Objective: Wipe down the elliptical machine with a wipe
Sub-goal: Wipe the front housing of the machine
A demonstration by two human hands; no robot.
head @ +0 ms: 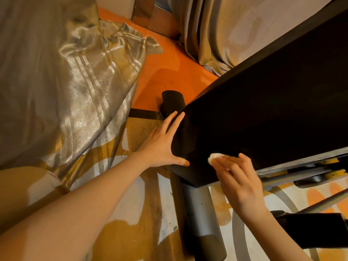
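The elliptical machine's black housing fills the right of the view, slanting up to the top right. My left hand lies flat against its rounded left end, fingers spread, thumb under the edge. My right hand presses a small white wipe onto the housing's lower side; only the wipe's left edge shows past my fingers. Below the housing a grey base tube runs toward me, and a black end cap sticks out beyond the housing.
A shiny silver curtain pools on the floor at left, and a beige curtain hangs at the back. An orange floor meets a patterned rug. Grey rails and a black pedal sit at right.
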